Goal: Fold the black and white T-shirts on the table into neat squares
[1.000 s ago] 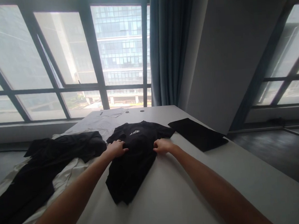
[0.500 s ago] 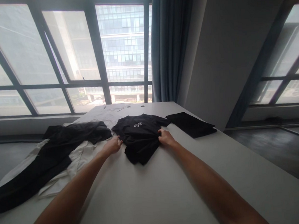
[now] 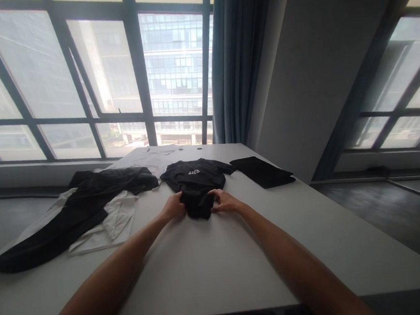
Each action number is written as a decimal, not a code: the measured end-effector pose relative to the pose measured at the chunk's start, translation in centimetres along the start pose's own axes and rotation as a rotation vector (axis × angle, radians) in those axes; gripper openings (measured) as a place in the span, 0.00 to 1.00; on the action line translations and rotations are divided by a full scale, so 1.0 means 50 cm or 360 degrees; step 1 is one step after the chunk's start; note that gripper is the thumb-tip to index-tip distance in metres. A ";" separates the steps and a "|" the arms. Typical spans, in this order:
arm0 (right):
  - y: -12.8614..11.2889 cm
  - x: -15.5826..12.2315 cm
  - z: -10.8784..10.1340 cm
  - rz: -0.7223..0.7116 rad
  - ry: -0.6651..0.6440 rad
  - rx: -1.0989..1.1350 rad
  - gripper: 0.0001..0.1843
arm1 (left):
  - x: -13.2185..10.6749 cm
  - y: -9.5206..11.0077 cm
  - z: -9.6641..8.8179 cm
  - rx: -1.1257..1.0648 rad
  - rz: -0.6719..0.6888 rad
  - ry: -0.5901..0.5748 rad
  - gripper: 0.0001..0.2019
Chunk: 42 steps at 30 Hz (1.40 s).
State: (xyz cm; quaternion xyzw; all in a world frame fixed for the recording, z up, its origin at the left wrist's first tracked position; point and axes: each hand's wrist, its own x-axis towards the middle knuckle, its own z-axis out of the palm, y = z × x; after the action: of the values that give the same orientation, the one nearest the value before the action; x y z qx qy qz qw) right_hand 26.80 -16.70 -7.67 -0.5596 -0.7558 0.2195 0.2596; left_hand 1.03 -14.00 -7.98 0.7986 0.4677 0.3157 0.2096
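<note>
Left hand (image 3: 175, 207) and right hand (image 3: 223, 201) grip the bunched lower end of a black T-shirt (image 3: 204, 178) lying on a white desk (image 3: 204, 269).

Matt cloth shirt (image 3: 206, 181), smooth tabletop (image 3: 204, 267)

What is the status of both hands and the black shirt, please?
Left hand and right hand holding black shirt. Near end bunched. Black cloth to the right, not covering it.

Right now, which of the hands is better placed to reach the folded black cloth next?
Probably the right hand: it's on the side of the black shirt nearer the folded black cloth, while the left hand is on the opposite side. Both touch the shirt.
</note>
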 end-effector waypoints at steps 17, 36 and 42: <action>0.038 -0.027 -0.099 -0.0116 0.0728 0.0248 0.19 | -0.090 0.010 -0.131 0.0200 0.0529 0.0061 0.13; 0.054 -0.067 -0.131 0.0566 -0.0125 -0.0376 0.17 | -0.097 -0.003 -0.162 0.0499 0.0184 -0.0402 0.17; 0.038 -0.068 -0.143 0.0540 -0.0194 -0.0408 0.09 | -0.105 0.015 -0.213 0.0761 0.0095 -0.0374 0.10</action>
State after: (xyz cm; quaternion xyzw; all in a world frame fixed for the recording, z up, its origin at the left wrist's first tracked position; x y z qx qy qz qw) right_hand 33.59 -19.12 -3.86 -0.6930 -0.6868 0.1955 0.0995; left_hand -7.88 -18.55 -1.53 0.8700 0.4776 0.1076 0.0585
